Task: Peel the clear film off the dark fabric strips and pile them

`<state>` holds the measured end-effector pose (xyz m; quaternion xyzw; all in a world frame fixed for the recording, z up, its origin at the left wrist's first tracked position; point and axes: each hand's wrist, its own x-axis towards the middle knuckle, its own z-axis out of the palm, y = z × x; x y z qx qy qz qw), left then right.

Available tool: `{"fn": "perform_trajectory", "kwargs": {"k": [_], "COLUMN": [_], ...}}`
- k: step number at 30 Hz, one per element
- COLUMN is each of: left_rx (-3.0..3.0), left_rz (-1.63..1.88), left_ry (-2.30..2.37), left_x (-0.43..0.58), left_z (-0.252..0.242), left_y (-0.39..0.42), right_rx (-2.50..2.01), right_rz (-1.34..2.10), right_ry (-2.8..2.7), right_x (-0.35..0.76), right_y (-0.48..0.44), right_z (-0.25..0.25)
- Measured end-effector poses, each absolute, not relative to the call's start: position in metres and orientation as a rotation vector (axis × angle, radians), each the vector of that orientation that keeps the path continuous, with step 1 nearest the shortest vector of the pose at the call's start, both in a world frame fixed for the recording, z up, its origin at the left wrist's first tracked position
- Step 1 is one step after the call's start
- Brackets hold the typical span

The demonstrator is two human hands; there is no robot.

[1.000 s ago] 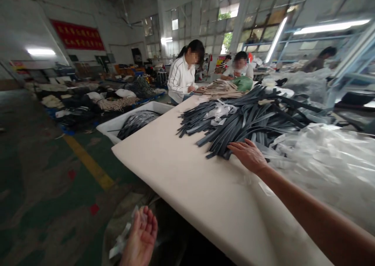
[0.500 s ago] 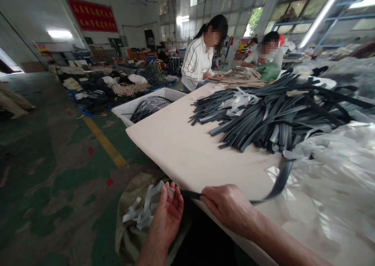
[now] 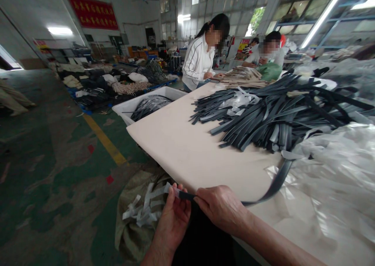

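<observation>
A dark strap (image 3: 277, 187) curves from the strap pile down to the table's front edge. My right hand (image 3: 221, 207) is closed around it near its end. The strap's tip, with a whitish translucent piece (image 3: 177, 192) on it, reaches my left hand (image 3: 174, 219), whose thumb and index finger pinch there while the other fingers curl loosely. Translucent white strips (image 3: 143, 211) lie on olive cloth (image 3: 125, 234) below and left of my left hand.
Many dark straps (image 3: 252, 121) are heaped on the pale table (image 3: 172, 149). Clear plastic (image 3: 345, 172) covers the right side. A white bin (image 3: 123, 111) with straps stands beyond the left edge. A person in white (image 3: 197, 59) and another person (image 3: 271, 49) sit at the far side.
Both hands have come closer together. My left hand has moved slightly right and its fingers have closed at the strap's tip; my right hand has shifted slightly left with the strap.
</observation>
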<state>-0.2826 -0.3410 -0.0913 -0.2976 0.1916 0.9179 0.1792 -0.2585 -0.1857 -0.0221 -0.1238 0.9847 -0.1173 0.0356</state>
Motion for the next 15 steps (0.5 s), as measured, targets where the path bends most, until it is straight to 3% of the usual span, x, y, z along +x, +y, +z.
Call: {"fn": "perform_trajectory", "kwargs": {"k": [15], "left_rx": [-0.794], "left_rz": [2.584], "left_ry": [0.534], "left_x": [-0.2815], "left_z": [-0.0985], "left_y": [-0.3436], "right_rx": [-0.331], "right_rz": [-0.371], "right_ry": [3.007], "right_x": [-0.2596], "right_y": [-0.1825], "right_z": [-0.0198]}}
